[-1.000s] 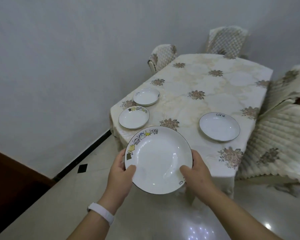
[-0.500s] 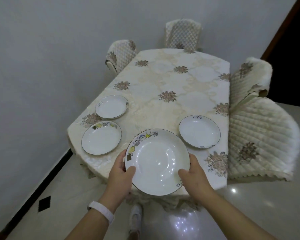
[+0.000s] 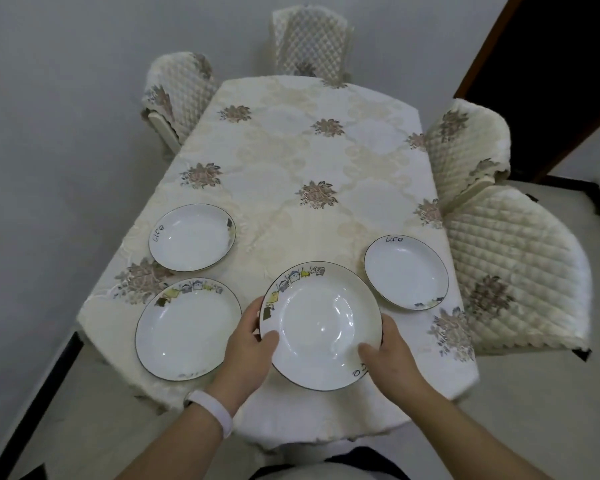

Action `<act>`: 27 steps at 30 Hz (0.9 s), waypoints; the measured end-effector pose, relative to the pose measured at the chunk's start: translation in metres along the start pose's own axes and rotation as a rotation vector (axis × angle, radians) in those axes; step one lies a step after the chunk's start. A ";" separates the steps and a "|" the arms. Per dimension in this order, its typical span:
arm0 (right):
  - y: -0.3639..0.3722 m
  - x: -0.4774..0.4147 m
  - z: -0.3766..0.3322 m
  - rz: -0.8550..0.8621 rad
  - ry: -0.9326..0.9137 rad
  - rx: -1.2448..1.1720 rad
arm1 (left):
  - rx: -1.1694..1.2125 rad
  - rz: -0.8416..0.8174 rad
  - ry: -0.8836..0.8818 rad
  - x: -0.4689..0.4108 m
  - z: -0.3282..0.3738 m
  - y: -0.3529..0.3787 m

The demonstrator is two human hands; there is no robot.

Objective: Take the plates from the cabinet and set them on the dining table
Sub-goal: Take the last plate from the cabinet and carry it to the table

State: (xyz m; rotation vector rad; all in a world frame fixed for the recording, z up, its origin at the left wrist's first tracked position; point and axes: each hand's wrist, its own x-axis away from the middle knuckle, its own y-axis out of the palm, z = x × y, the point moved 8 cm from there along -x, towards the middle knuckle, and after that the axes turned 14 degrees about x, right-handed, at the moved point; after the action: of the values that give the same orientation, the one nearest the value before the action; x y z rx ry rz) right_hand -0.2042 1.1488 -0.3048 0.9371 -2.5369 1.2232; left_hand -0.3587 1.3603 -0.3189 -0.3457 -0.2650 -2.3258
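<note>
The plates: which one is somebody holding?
The middle plate, nearest the person: the left hand and the right hand grip its rim on either side. The far-left plate, near-left plate and right plate lie on the table untouched.

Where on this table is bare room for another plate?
Bare: the cream flowered tablecloth beyond, and between, the far-left white plate and right white plate. Crowded: the near end, where a cartoon-rimmed plate lies and left hand and right hand grip a fourth plate.

Lettering on held plate (image 3: 321, 327) partly under right hand (image 3: 390, 358), forearms (image 3: 482, 441) cropped
</note>
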 end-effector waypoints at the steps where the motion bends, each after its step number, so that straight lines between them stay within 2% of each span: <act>1: 0.003 -0.001 0.004 0.006 0.020 0.008 | -0.028 -0.025 -0.009 -0.004 -0.003 0.001; 4: 0.012 -0.004 0.016 0.013 0.061 0.047 | -0.113 -0.083 -0.039 -0.010 -0.014 0.004; 12: 0.032 -0.020 0.049 -0.019 0.119 0.109 | -0.269 -0.110 -0.183 -0.027 -0.055 0.008; 27: 0.049 -0.043 0.078 -0.078 0.151 0.175 | -0.496 -0.095 -0.218 -0.027 -0.081 0.016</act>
State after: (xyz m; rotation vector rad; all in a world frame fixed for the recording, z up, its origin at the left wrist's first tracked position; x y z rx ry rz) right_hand -0.1910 1.1327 -0.4045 0.9308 -2.2858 1.4517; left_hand -0.3432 1.3435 -0.4025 -0.8477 0.2046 -2.4284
